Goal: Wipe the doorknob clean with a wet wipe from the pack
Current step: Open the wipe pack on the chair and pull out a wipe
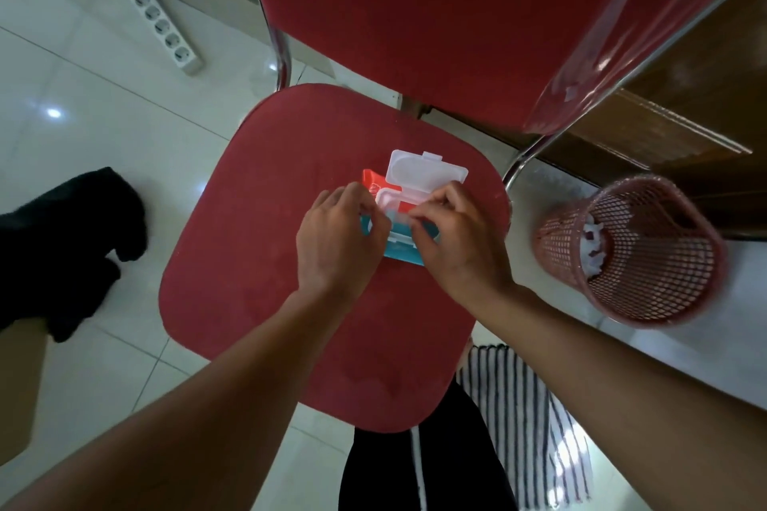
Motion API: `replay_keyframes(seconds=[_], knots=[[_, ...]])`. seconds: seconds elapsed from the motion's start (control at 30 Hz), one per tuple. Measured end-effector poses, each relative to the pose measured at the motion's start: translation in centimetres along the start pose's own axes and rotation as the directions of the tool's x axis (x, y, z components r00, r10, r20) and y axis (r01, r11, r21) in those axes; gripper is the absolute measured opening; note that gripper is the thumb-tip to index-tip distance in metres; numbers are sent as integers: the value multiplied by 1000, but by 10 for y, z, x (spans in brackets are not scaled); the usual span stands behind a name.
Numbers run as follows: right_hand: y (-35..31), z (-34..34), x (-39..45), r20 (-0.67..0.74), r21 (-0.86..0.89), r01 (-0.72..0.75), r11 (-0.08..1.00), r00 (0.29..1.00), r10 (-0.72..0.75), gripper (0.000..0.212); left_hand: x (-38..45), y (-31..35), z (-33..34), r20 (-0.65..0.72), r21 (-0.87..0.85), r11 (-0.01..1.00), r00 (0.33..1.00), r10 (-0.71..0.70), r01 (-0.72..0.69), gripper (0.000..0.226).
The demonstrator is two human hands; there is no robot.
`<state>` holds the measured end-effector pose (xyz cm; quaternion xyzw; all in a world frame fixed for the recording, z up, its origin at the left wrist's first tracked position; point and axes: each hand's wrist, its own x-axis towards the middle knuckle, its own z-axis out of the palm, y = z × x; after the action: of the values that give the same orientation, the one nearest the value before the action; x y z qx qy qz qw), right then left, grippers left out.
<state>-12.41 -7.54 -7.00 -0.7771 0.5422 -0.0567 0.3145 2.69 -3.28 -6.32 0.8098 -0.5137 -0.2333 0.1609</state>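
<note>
A striped cloth (527,423) is seen nearest, beside the red chair seat (265,303). On that seat the wet wipe pack (404,249) lies, its white lid (423,170) flipped open and standing up behind the opening. The pack is steadied by the left hand (336,236), fingers curled over its near-left edge. A wipe (398,216) at the opening is pinched by the fingers of the right hand (452,236). No writing on the red and teal wrapper can be read. To the right a pink mesh basket (664,295) stands on the floor; farther left lies a power strip (164,23).
</note>
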Motion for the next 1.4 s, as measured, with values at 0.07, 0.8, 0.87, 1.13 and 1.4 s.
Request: replay_keyframes(seconds=[0.07,0.8,0.87,1.13,1.4], knots=[[-2,2,2,12,-29,14,1000,1000,-13,20,2,-2,1,11,16,1000,1000,26,-27,11],[13,19,-19,-152,205,38,978,988,-7,9,-8,-36,12,269,77,900,878,396,-430,54],[15,19,-21,-146,236,37,971,989,-2,11,-9,-34,11,265,78,902,881,392,-425,54],[13,16,-17,-148,148,70,986,988,-48,10,-10,-27,8,280,21,936,901,331,-350,54],[10,12,-28,-201,210,45,977,980,-2,15,-11,-23,10,287,34,947,911,297,-319,54]])
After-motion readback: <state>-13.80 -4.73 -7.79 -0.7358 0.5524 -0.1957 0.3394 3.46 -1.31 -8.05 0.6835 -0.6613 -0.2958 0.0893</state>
